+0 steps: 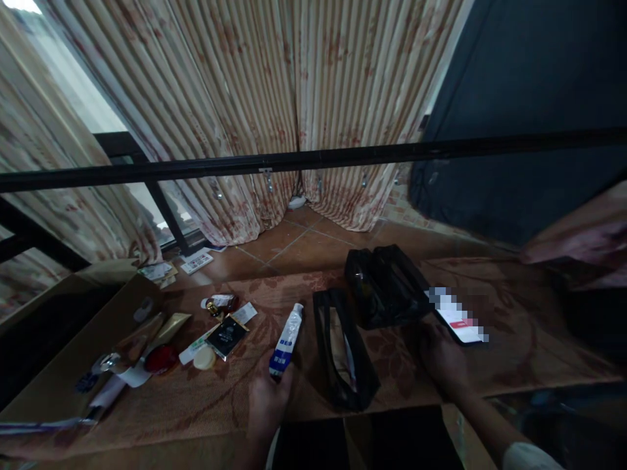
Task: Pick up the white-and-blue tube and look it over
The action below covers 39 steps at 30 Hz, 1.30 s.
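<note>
My left hand (267, 398) is closed around the lower end of a white and blue tube (287, 339), held slanted above the brown patterned table (206, 398). Just right of the tube stands a narrow black pouch (345, 356) with its top open. My right hand (443, 362) rests palm down on the table, fingers lying flat, beside a phone (458, 316) with a lit screen. A second, larger black bag (385, 284) sits behind the pouch.
Small items lie scattered at the left: a black square compact (226, 336), a red round case (161, 359), a round white lid (204, 358), a gold packet (172, 325). A cardboard box (53, 339) stands at far left. A black rail (313, 160) crosses before striped curtains (274, 98).
</note>
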### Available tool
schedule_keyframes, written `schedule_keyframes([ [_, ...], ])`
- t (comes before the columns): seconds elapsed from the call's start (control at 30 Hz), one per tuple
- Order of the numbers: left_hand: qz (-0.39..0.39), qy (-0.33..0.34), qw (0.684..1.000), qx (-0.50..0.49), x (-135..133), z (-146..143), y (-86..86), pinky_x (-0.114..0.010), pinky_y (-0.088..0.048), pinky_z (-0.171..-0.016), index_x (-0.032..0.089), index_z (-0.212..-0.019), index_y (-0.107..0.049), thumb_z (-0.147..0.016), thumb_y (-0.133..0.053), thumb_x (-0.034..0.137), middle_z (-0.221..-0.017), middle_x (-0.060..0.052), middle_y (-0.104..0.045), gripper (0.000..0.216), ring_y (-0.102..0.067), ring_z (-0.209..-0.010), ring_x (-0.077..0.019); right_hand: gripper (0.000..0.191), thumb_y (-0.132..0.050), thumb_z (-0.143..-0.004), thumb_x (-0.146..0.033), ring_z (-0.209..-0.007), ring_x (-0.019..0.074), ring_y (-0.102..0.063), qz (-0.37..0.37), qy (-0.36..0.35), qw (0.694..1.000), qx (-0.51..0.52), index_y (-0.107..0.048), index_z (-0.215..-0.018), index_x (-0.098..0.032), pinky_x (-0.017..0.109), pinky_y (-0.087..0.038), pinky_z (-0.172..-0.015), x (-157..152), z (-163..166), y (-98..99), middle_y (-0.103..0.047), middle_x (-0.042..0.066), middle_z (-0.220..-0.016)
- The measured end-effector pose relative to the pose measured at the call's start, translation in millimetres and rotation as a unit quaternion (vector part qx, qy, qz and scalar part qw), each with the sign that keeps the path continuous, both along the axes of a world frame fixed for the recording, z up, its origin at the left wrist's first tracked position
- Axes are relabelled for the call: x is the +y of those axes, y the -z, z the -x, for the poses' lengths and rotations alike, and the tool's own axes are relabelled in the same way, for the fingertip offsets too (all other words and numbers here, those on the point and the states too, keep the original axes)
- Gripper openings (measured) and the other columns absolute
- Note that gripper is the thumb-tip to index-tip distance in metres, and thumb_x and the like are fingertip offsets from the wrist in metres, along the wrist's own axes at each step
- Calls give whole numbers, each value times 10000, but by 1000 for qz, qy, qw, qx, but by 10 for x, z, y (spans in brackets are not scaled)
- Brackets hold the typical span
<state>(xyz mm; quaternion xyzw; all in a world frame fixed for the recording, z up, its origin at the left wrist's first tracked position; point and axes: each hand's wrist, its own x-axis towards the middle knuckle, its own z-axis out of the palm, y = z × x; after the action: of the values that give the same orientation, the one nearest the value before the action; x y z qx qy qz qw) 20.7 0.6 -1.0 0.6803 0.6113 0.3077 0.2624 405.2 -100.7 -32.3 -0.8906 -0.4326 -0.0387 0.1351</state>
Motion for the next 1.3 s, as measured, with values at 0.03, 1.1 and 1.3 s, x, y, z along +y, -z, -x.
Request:
schedule_keyframes([
  [0.03, 6, 3, 1000, 6, -4, -6, -13, -325, -501, -570, 135, -1092, -589, -765, -550, 508, -758, -71, -689, 497, -645, -590, -224, 341, -359, -937, -283, -675, 133, -539, -2, 1, 1000, 3, -607, -1131, -152, 272, -306, -538, 4, 7, -8, -582, 104, -1061],
  [1.1, 53, 17, 997, 44, 35, -34, -7, -360, -510, -710, 125, -1181, -526, -831, -494, 444, -978, -128, -687, 475, -675, -794, -259, 260, -411, -923, -242, -665, 113, -492, 9, 13, 1000, -6, -612, -1057, -147, 262, -245, -546, 40, 56, -77, -578, 78, -986],
  [1.3, 51, 16, 996, 77, 16, -49, 13, -332, -490, -733, 151, -1227, -523, -843, -529, 344, -988, -106, -689, 430, -675, -833, -247, 273, -428, -910, -249, -650, 115, -483, 9, 14, 1000, -16, -605, -1091, -147, 272, -251, -550, 25, 34, -39, -586, 89, -1002],
])
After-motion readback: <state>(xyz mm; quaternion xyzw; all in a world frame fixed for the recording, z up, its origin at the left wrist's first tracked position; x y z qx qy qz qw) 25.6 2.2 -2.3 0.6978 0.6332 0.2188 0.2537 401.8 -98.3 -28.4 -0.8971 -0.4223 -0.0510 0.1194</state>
